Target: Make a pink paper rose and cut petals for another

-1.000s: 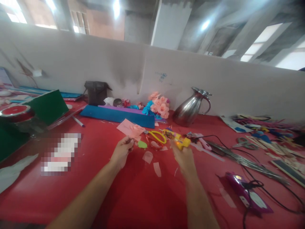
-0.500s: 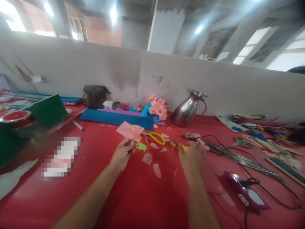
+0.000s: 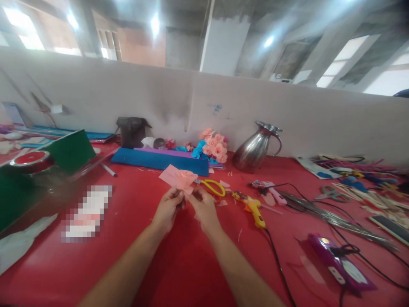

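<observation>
Held over the middle of the red counter (image 3: 185, 273): a pink paper flower (image 3: 187, 175), near of the long blue sheet (image 3: 159, 162) and just left of the yellow-handled scissors (image 3: 214, 182). Pinched at the near edge between thumb and fingers of the left hand (image 3: 166, 209); met there from the right by fingertips of the right hand (image 3: 206, 211), with grip hard to judge in so soft a view, perhaps pinching, perhaps only touching. Step in hand, by judgement: shaping or pressing paper at the base of the bloom, with the yellow glue gun (image 3: 255, 209) lying free to the right. Called for next, probably: a steady left pinch and light right-hand pressure, without crushing petals. Turned bloom-up, with a flat pink flap (image 3: 168, 175) pointing far left; long axis aslant, from far left to near right.
</observation>
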The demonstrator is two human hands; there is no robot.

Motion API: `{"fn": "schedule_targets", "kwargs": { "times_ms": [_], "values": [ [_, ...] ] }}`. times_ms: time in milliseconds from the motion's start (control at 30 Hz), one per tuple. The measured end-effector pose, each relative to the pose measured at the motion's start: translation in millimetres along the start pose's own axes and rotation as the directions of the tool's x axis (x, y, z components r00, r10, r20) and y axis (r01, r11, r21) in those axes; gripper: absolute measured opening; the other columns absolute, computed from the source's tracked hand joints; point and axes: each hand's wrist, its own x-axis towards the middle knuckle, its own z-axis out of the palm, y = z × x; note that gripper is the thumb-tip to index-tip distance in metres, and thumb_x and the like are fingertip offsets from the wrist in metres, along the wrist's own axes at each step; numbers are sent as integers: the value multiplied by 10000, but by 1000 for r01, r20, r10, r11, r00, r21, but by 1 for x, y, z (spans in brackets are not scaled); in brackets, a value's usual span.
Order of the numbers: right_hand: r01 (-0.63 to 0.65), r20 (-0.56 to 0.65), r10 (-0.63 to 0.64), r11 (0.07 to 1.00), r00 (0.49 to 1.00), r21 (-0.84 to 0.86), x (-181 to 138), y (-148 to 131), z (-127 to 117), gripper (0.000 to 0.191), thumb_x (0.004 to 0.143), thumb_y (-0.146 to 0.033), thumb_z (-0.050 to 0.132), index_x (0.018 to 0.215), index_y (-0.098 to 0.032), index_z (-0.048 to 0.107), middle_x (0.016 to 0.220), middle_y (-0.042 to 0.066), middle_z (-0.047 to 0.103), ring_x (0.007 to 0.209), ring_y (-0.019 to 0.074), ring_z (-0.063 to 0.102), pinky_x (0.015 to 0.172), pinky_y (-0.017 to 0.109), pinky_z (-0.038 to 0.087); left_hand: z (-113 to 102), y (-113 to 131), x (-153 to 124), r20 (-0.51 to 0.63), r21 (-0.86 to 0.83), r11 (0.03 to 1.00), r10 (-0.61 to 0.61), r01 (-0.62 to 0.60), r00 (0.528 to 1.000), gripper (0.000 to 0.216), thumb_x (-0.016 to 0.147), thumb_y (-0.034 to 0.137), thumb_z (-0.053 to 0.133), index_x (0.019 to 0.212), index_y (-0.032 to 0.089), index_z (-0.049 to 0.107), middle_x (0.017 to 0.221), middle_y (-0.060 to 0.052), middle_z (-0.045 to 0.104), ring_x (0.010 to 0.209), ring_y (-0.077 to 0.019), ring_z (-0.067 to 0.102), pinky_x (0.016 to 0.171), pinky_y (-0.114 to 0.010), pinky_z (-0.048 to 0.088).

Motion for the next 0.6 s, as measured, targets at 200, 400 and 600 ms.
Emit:
{"fn": "schedule_targets", "kwargs": {
  "times_ms": [200, 400, 600],
  "values": [
    [-27, -28, 33, 983, 999, 179, -3, 3, 3, 178, 676, -302, 686, 694, -190, 549, 622, -41, 573, 602, 126, 529, 616, 262, 436, 2, -1, -1, 6, 7, 999, -34, 34, 999, 137, 678, 234, 688, 774, 157, 629, 632, 29, 543, 506, -56, 420, 516, -195, 313],
    [-15, -15, 18, 980, 1000, 197, -5, -2, 0, 200, 674, -317, 694, 679, -193, 537, 580, -44, 573, 566, 126, 539, 603, 272, 444, 2, 0, -2, 26, 32, 999, -45, 44, 999, 109, 693, 235, 674, 745, 148, 633, 640, 13, 557, 516, -62, 421, 513, -202, 304],
    [13, -40, -7, 987, 999, 158, -3, -1, -1, 232, 680, -365, 689, 696, -200, 527, 593, -35, 571, 583, 135, 548, 608, 280, 447, 1, 0, -1, 15, 33, 998, -52, 52, 999, 98, 691, 222, 673, 749, 153, 635, 632, 12, 556, 515, -65, 423, 514, -204, 308]
  ]
}}
